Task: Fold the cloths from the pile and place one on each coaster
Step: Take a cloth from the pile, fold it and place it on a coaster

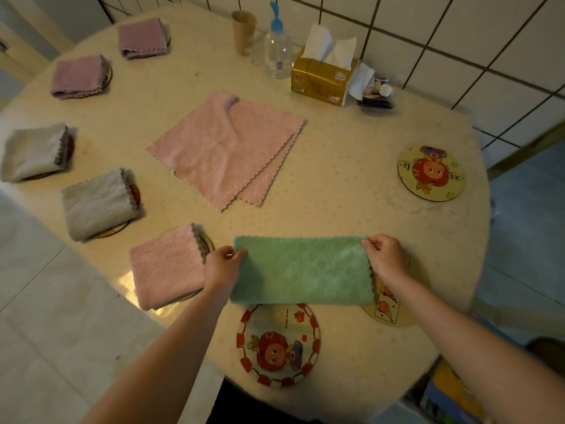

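A green cloth (302,270), folded into a long strip, lies near the table's front edge. My left hand (221,267) pinches its upper left corner and my right hand (385,257) pinches its upper right corner. The strip partly covers a coaster (385,310) at its right end. A bare red-bordered coaster (278,344) lies just below it, and another bare coaster (431,172) sits at the right. The pile of pink cloths (226,148) lies spread in the middle. Along the left side, several folded cloths rest on coasters; the nearest is pink (166,266).
At the back of the round table (351,209) stand a paper cup (243,30), a clear pump bottle (277,45), a gold tissue box (324,78) and a small tray of oddments (377,96). A tiled wall runs behind.
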Demonstrator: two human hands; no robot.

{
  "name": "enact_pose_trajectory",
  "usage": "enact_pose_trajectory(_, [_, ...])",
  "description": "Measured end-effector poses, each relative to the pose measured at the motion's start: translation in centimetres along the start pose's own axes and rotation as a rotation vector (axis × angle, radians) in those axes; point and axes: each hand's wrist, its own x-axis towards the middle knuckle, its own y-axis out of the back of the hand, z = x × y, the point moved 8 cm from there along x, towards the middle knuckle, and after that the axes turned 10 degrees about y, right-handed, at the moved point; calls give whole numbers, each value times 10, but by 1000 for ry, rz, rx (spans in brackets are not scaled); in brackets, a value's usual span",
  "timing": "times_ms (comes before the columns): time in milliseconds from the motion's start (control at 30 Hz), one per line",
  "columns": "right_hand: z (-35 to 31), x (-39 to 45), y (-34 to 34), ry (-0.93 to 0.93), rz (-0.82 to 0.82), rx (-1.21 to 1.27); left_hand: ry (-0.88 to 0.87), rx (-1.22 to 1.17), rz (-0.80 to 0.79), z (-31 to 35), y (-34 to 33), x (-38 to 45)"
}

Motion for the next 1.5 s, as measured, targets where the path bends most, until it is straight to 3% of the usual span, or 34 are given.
enact_pose_trajectory(100, [-11,-5,8,77,43,-30,-94,53,124,12,8,-13])
enact_pose_trajectory(233, [-35,-36,17,400,34,-201,-528,296,195,26,-1,-66])
enact_pose_trajectory(333, [-43,-81,2,633,-47,-364,-812,528,11,7,-35,-106])
enact_pose_trajectory(433, [-38,-130,-26,845,-133,-505,-984,855,-151,-29,-76,-125])
enact_pose_trajectory(533, [-15,-155,-45,864,-284,-638,-967,1032,-162,-56,-89,-119])
enact_pose_trajectory(667, [-1,-153,-36,807,-255,-705,-1022,1157,-49,-68,-81,-110])
enact_pose_trajectory(1067, [-27,-126,-48,863,-443,-833,-892,1162,-1,-75,-38,-85])
enact_pose_trajectory(1500, [-41,-107,-38,936,-362,-806,-875,1094,-71,-70,-39,-85])
